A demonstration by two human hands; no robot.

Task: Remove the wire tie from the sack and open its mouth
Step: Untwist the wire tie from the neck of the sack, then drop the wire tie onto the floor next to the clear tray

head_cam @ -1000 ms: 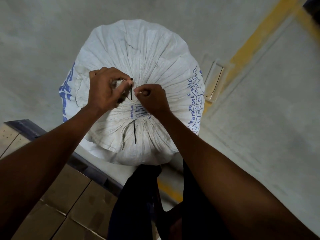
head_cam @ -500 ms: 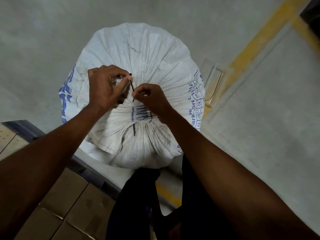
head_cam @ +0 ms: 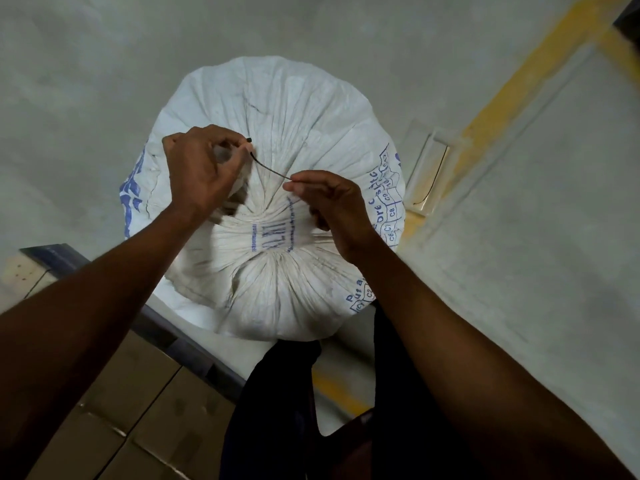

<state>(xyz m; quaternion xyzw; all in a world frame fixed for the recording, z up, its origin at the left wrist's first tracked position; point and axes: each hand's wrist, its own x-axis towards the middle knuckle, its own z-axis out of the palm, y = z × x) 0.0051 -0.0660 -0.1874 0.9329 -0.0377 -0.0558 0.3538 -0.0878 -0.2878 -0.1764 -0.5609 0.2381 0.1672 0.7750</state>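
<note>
A full white woven sack (head_cam: pixel 298 112) with blue print stands upright below me, its top gathered into pleats. My left hand (head_cam: pixel 201 174) is closed around the bunched neck of the sack. A thin black wire tie (head_cam: pixel 270 168) runs from my left hand's fingertips across to my right hand (head_cam: pixel 329 202), which pinches its other end between thumb and forefinger. One short black end of the tie pokes out above my left thumb. The sack's mouth is still gathered shut.
The sack stands on a grey concrete floor (head_cam: pixel 86 81) with a yellow painted line (head_cam: pixel 512 98) at the right. Brown cardboard boxes (head_cam: pixel 131 427) lie at the lower left beside a dark metal edge (head_cam: pixel 65 258). A pale flat piece (head_cam: pixel 429 174) lies right of the sack.
My right hand has pulled the wire tie out to the right and down, so it now stretches slanted between the hands instead of lying upright against the sack. The view has shifted down.
</note>
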